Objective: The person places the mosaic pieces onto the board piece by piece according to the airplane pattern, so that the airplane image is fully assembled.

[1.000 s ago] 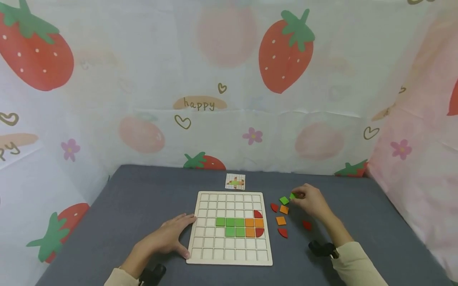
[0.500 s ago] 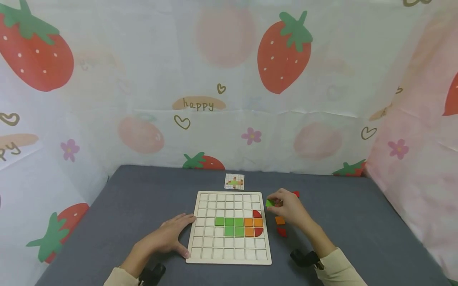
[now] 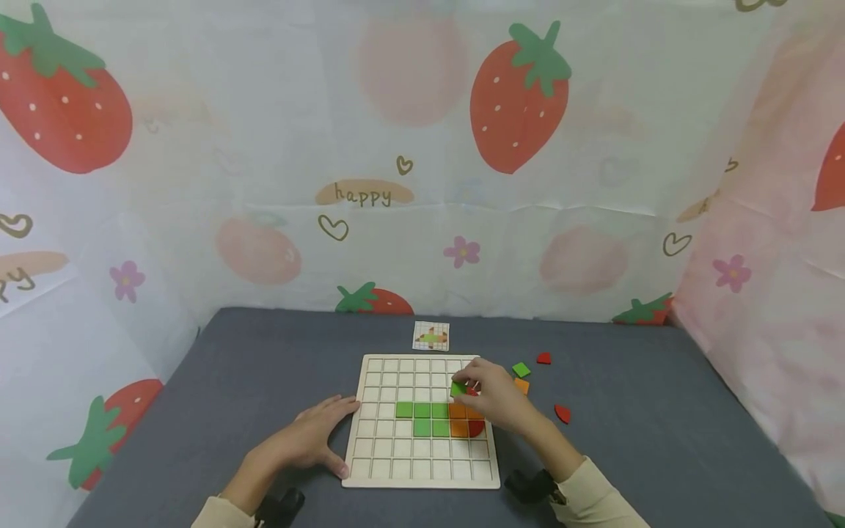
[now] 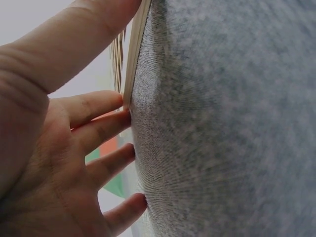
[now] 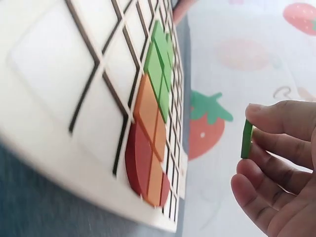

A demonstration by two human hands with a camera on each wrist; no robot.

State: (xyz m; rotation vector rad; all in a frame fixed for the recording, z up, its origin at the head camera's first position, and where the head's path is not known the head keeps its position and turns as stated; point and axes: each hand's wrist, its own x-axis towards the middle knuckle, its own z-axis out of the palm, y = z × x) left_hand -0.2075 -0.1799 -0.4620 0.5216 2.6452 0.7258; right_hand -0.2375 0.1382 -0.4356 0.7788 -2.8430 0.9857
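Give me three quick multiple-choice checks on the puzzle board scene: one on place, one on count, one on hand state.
1. Where is the right hand?
A. over the board
B. at the card
C. off the table

2. How many green squares lie set in the board?
A. two
B. five
C. eight

3. The left hand is:
A. pinching a tile
B. lying flat against the board's edge
C. raised

Key: A, its grip holds a green tile above the grid; B, three over two; B, fingers straight at the edge.

Even, soft, diffuse lighting in the head view; shadows are faint and no glare appears. Both wrist views are soft close up, the right blurred at lower left.
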